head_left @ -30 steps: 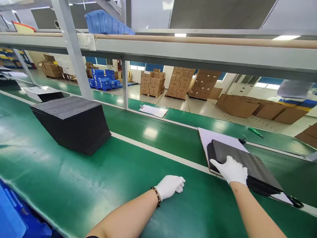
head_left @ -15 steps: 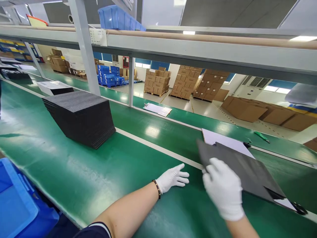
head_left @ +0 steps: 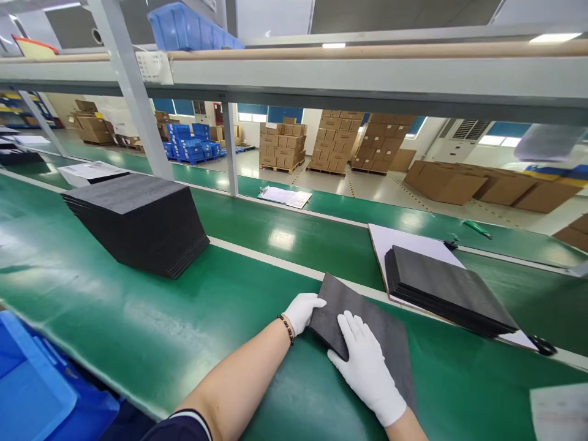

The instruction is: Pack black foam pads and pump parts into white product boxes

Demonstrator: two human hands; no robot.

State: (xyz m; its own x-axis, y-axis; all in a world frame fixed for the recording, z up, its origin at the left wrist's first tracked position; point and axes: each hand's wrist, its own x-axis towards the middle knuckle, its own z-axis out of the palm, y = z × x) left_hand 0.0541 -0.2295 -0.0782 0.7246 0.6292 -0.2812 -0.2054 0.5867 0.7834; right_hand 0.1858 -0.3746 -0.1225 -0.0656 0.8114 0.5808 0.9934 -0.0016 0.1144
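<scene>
A single dark grey foam sheet [head_left: 367, 321] lies on the green belt [head_left: 193, 318] right in front of me. My right hand [head_left: 367, 367], in a white glove, rests flat on top of the sheet with fingers spread. My left hand [head_left: 303, 311], also gloved, touches the sheet's left edge, fingers curled against it. To the right, a low stack of the same sheets [head_left: 445, 288] sits on a white board [head_left: 404, 245]. A tall stack of dark sheets [head_left: 138, 220] stands at the left.
A blue bin [head_left: 37, 392] sits below the belt's near edge at the lower left. Papers [head_left: 285, 196] and a green pen [head_left: 478, 228] lie on the far belt. A metal post [head_left: 133, 98] and an overhead shelf cross the view. Cardboard boxes are stacked on the floor beyond.
My right hand lifted one sheet off the right stack and carried it left, down onto the belt. My left hand moved up to its left edge.
</scene>
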